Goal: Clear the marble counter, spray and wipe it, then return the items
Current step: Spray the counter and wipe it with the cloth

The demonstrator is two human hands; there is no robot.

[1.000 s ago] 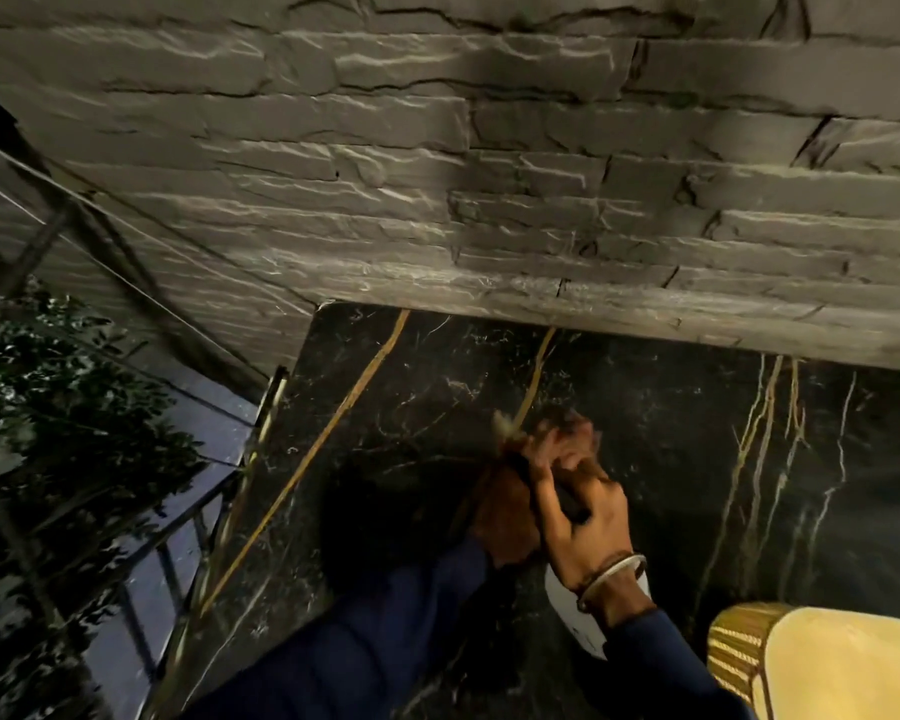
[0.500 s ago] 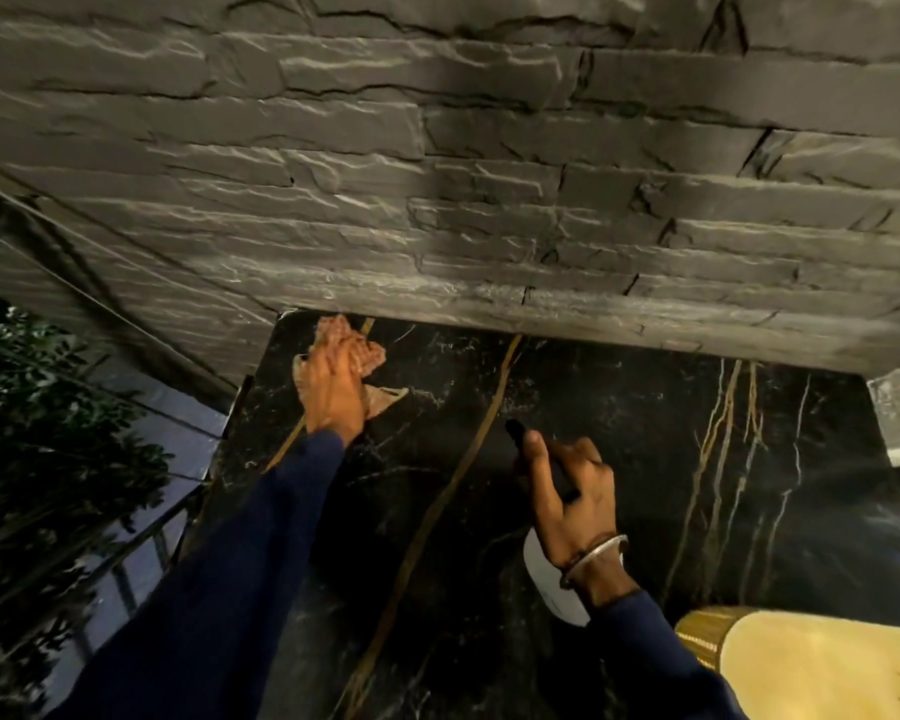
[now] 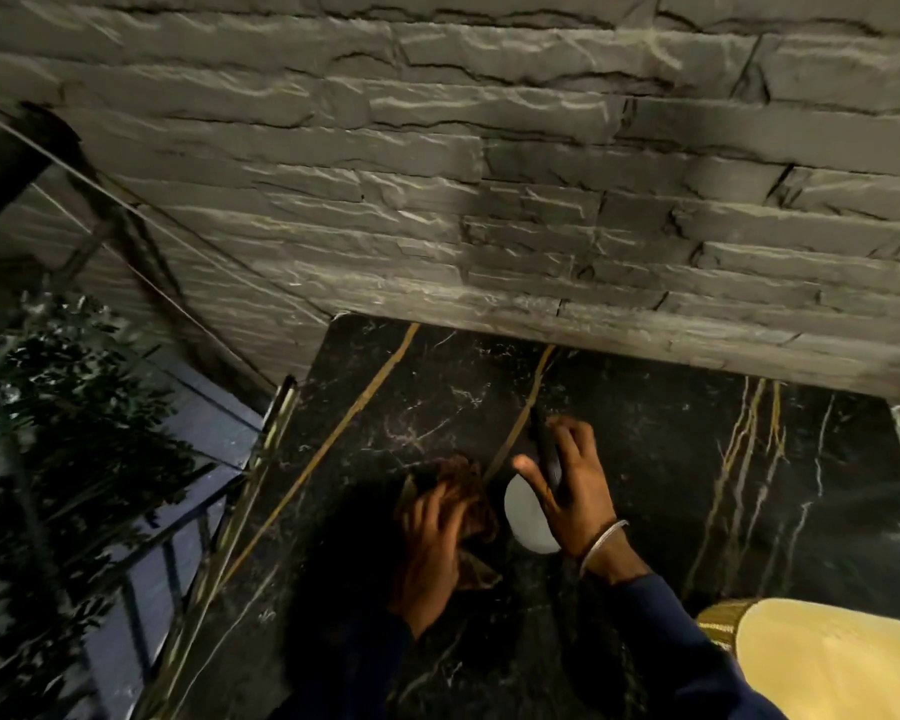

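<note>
On the black marble tabletop (image 3: pixel 671 459), near its front edge, the left hand (image 3: pixel 432 553) presses a crumpled brown cloth (image 3: pixel 466 491) under curled fingers, largely hiding it, while the right hand (image 3: pixel 575 491) grips a white spray bottle (image 3: pixel 528 522), its dark nozzle barely discernible.

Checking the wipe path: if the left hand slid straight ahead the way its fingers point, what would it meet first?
Likely bare marble counter, then the stone wall. The left hand presses the cloth.
</note>
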